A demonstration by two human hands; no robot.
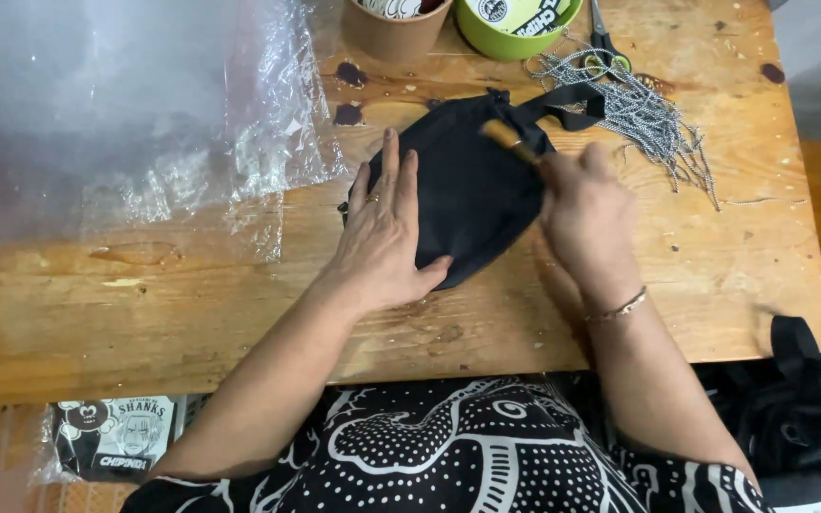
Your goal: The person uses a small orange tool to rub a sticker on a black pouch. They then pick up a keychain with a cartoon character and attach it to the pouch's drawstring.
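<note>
The left hand (384, 233) lies flat, fingers spread, pinning the small black fabric pouch (472, 195) to the wooden desk (192, 294). The right hand (586, 214) is closed round a slim wooden-handled tool (508, 139) over it. The pouch looks soft, light, floppy — best gripped at its black webbing strap (572, 104).

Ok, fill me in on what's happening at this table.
A person presses a black pouch flat on the wooden table with the left hand. The right hand holds a wooden-handled tool over the pouch. Metal chains, scissors, a green bowl and clear plastic sheeting lie nearby.
</note>
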